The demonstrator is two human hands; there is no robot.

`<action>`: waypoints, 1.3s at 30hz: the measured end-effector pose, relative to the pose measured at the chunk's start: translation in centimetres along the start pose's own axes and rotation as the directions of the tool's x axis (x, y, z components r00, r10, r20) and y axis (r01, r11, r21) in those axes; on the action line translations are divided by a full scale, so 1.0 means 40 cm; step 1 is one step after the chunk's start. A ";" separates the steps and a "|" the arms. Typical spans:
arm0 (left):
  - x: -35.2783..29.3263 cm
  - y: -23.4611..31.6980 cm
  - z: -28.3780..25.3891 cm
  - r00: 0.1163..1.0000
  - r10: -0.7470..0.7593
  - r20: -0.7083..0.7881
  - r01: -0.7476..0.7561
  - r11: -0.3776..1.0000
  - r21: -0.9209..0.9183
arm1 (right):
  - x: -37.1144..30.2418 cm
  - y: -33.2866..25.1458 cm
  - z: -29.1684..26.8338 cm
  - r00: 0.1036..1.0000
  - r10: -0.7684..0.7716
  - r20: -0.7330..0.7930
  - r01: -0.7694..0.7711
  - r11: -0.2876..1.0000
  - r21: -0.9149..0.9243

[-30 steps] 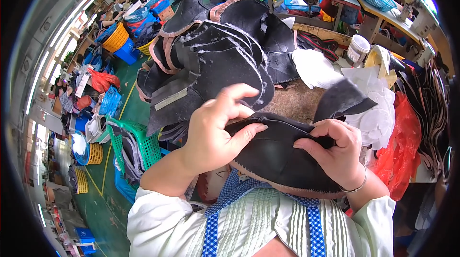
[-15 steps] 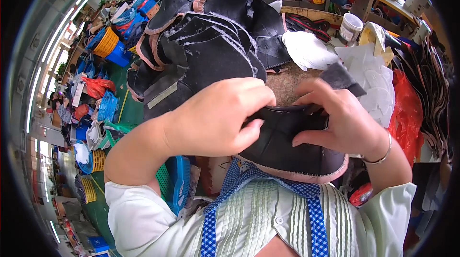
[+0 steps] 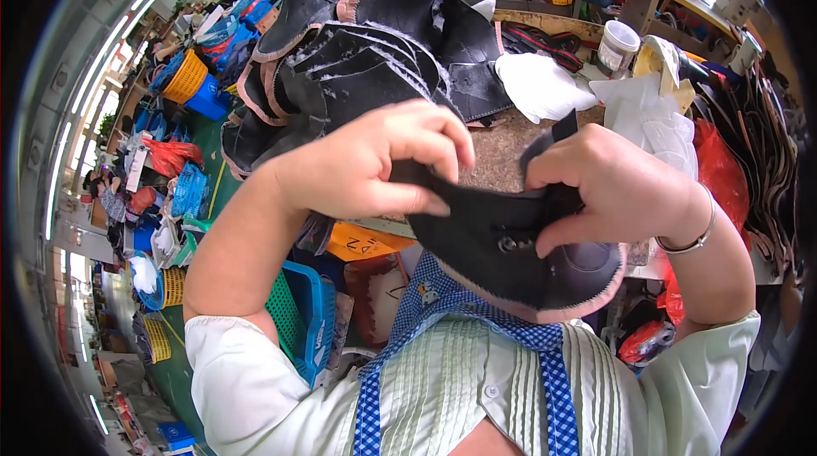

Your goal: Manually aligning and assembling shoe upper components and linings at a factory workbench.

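Note:
A black shoe upper (image 3: 485, 235) with a pale pink stitched edge is held up in front of my apron, its rounded toe at the right. My left hand (image 3: 383, 158) is at its left end, with the black material between the thumb and the curled, partly raised fingers. My right hand (image 3: 608, 188) grips the upper edge farther right, thumb on the near face, fingers behind. A dark strap (image 3: 549, 141) sticks up by the right fingers. Small metallic-looking pieces (image 3: 511, 243) show on the upper beside the right thumb.
A heap of black uppers (image 3: 357, 73) with pink edges and pale fuzz lies beyond my left hand. White cut pieces (image 3: 545, 86), a white tub (image 3: 618, 46) and a red bag (image 3: 719, 175) are farther right. A blue basket (image 3: 315, 311) stands below my left forearm.
The upper has been turned, so its toe now points right and metallic-looking pieces show. My left fingers have lifted and spread from the thumb. The dark strap now stands upright by my right hand.

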State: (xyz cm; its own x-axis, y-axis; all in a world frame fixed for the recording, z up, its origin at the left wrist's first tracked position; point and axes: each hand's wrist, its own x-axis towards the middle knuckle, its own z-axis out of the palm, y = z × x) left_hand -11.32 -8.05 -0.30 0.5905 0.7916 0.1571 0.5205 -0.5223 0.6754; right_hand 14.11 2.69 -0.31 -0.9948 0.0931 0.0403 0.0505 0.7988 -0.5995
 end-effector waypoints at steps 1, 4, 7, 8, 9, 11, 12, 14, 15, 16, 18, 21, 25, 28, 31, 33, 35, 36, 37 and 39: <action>0.010 0.011 -0.005 1.000 -0.005 -0.007 0.007 0.982 0.187 | 0.009 0.000 0.007 1.000 0.006 0.000 -0.006 1.000 0.002; 0.053 0.053 0.033 0.998 -0.031 -0.052 0.054 0.849 0.525 | 0.037 0.006 0.045 0.980 -0.008 -0.201 -0.013 0.995 -0.102; 0.084 0.046 0.037 0.999 -0.025 0.022 0.011 0.863 0.505 | 0.052 0.005 0.053 0.970 0.059 -0.234 -0.072 0.996 -0.050; 0.086 0.030 0.020 0.997 0.023 0.075 -0.051 0.919 0.392 | 0.050 0.009 0.037 0.986 0.096 -0.139 -0.099 0.995 -0.009; 0.085 0.017 0.003 0.991 0.073 0.116 -0.103 0.954 0.281 | 0.043 0.006 0.017 0.992 0.097 -0.082 -0.094 0.995 0.042; 0.069 0.008 -0.030 0.986 -0.013 0.168 0.010 1.000 0.018 | 0.026 0.005 -0.009 0.993 0.115 0.012 -0.115 0.987 0.110; 0.064 0.006 -0.045 0.969 -0.014 0.247 0.032 0.997 -0.068 | 0.020 0.005 -0.007 0.994 0.112 0.012 -0.113 0.987 0.110; 0.049 -0.005 -0.042 0.976 -0.015 0.217 0.041 0.992 -0.116 | 0.010 0.005 0.004 0.996 0.050 -0.075 -0.035 0.982 0.187; 0.049 -0.012 -0.040 0.982 -0.005 0.190 0.037 0.986 -0.165 | 0.005 0.016 0.011 0.995 0.052 -0.079 -0.037 0.982 0.186; 0.055 -0.013 -0.041 0.979 -0.015 0.203 0.036 0.994 -0.101 | 0.002 0.034 0.023 0.985 -0.033 -0.171 0.056 0.990 0.129; 0.067 0.010 -0.027 0.969 -0.140 0.202 0.140 0.990 0.016 | -0.001 0.049 0.030 0.958 -0.116 -0.261 0.137 0.989 0.063; 0.079 0.033 0.058 0.999 -0.007 0.051 -0.007 0.963 0.269 | 0.005 0.059 0.030 0.969 -0.055 -0.239 0.086 0.989 0.119; 0.065 0.030 0.024 0.999 0.015 -0.032 -0.013 0.998 0.067 | -0.006 0.062 0.031 0.910 -0.058 -0.410 0.219 0.908 0.357; 0.046 0.030 -0.020 1.000 -0.017 0.001 0.017 0.988 -0.155 | -0.027 0.109 0.073 0.761 -0.058 -0.647 0.383 0.845 0.374; 0.035 0.021 -0.022 1.000 -0.024 0.002 0.023 0.970 -0.240 | -0.042 0.116 0.127 0.625 -0.016 -0.780 0.560 0.706 0.433; 0.023 0.028 -0.011 1.000 -0.017 -0.015 0.013 0.975 -0.222 | -0.036 0.090 0.130 0.547 0.028 -0.837 0.642 0.628 0.441; 0.014 0.042 -0.011 0.996 -0.075 0.043 0.083 0.969 -0.234 | -0.048 0.096 0.116 0.715 -0.093 -0.693 0.501 0.759 0.415; 0.016 0.047 -0.011 0.996 -0.071 0.047 0.079 0.971 -0.227 | -0.050 0.095 0.109 0.709 -0.096 -0.699 0.505 0.761 0.407; 0.018 0.047 -0.010 0.996 -0.077 0.040 0.084 0.973 -0.214 | -0.049 0.096 0.100 0.679 -0.131 -0.722 0.494 0.810 0.317; 0.020 0.043 -0.017 0.995 -0.095 0.035 0.100 0.974 -0.201 | -0.038 0.083 0.086 0.585 -0.187 -0.789 0.499 0.850 0.168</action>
State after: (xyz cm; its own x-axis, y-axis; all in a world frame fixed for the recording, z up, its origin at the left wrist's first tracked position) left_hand -10.37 -8.11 1.49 0.5599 0.8258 0.0669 0.4422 -0.3661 0.8188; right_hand 15.49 3.14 -5.12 -0.5223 0.3739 0.7664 -0.4682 0.6254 -0.6242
